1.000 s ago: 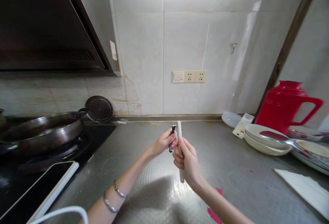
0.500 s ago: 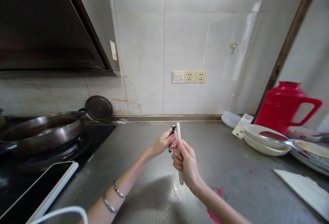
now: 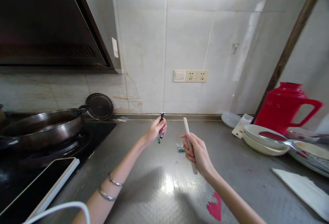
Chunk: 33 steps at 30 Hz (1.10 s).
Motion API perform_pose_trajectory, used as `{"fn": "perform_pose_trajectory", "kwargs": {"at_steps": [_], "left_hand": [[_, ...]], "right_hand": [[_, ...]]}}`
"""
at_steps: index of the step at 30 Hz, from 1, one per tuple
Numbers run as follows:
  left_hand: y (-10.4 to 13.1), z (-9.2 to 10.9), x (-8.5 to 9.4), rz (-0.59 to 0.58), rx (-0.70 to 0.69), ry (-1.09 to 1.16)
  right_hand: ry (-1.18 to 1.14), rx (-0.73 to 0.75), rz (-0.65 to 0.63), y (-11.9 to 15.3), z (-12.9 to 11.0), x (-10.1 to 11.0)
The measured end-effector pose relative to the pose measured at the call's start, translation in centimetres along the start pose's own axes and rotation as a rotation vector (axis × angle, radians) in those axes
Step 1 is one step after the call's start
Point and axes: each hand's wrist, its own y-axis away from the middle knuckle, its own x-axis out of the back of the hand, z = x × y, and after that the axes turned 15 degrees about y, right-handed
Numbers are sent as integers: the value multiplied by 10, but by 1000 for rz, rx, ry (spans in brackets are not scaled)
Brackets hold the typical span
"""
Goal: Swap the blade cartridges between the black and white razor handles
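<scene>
My left hand (image 3: pixel 156 129) is closed around a slim black tool (image 3: pixel 161 125) with a small silver T-shaped head at its top. A whitish stick-like handle (image 3: pixel 187 128) with rounded ends leans in my right hand (image 3: pixel 197 152), the fingers wrapped round its middle. Both hands are raised over the grey counter (image 3: pixel 144 186), with a gap between them. Under the left hand lies a small green and dark cylinder (image 3: pixel 158 140), which looks like a battery. Similar small green cylinders (image 3: pixel 181 149) lie just left of the right hand, beside something clear.
A steel pan (image 3: pixel 46 128) sits on the black stove at left, near a phone-like slab (image 3: pixel 38 189) and a white cable (image 3: pixel 61 205). At right stand a red thermos jug (image 3: pixel 280 107), stacked bowls (image 3: pixel 264 145) and a white sheet (image 3: pixel 303 189). A torn pink scrap (image 3: pixel 214 207) lies in front.
My hands have moved apart: the left with the black tool to the left and up, the right with the whitish handle to the right. The small green cylinders between them now show.
</scene>
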Motion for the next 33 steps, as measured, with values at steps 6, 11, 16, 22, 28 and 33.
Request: {"fn": "perform_pose_trajectory", "kwargs": {"at_steps": [6,11,16,22,28,33], "left_hand": [[2,8,-5,28,-10,11],[4,12,-9,5,-32,20],[5,15,-10,-10,-55,23],[6,16,-10,-18,-63,12],[7,15,-13,-6,-50,26],[7,13,-16,-15,-42,27]], "right_hand": [[404,-4,49,-17,16,21],[580,134,151,-30,20,37],[775,245,246,-38,20,42],[776,254,169,-38,27,24],[679,-43,-163,-42,45,-1],[1131,6,-167,-45,61,-8]]}}
